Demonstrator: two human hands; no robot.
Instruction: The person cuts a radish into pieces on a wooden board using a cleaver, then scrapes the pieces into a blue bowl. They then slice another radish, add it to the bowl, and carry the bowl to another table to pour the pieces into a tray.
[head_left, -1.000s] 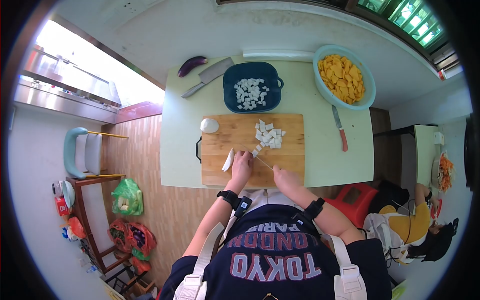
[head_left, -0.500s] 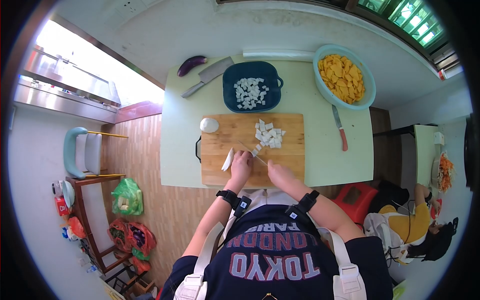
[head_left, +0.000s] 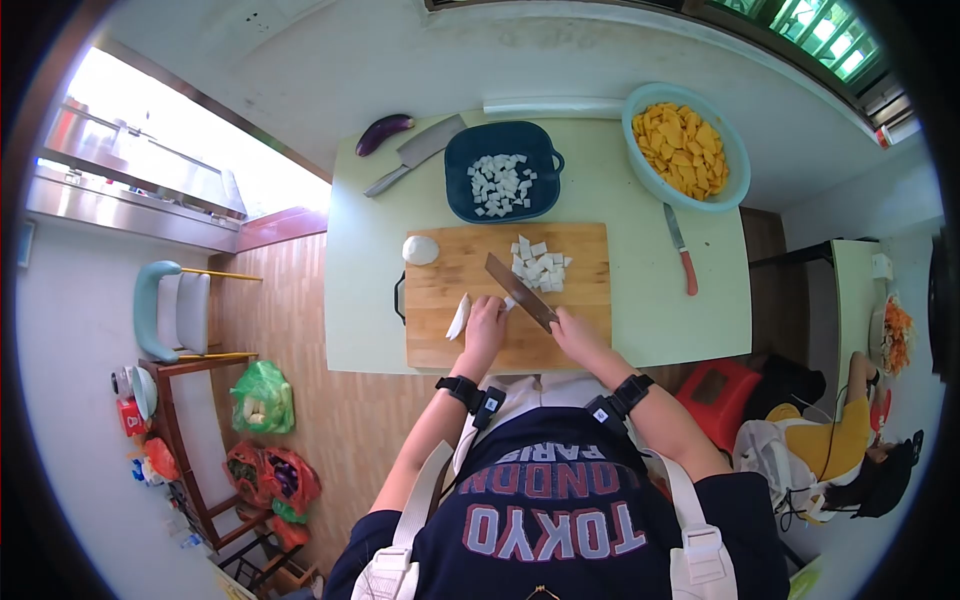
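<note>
My right hand (head_left: 580, 337) grips a kitchen knife (head_left: 519, 290), its broad blade slanting up and left over the wooden cutting board (head_left: 575, 345). Beside the blade, my left hand (head_left: 485, 326) is closed, fingertips holding a small white vegetable piece (head_left: 509, 303) against the board; the fingers partly hide it. A white slice (head_left: 459, 316) lies just left of that hand. Diced white pieces (head_left: 541, 268) are heaped beyond the knife. At the board's far left corner sits a rounded white chunk (head_left: 420, 250).
Behind the board stands a dark blue basin (head_left: 546, 205) holding white cubes. A cleaver (head_left: 428, 143) and an eggplant (head_left: 384, 134) lie at back left. Sliced orange pieces fill a pale bowl (head_left: 637, 165) at back right, near a red-handled knife (head_left: 682, 255). Another person (head_left: 825, 445) is at far right.
The knife has risen from the vegetable and turned, so its blade's flat side now shows. My right hand has shifted slightly right. My left hand stays nearly in place.
</note>
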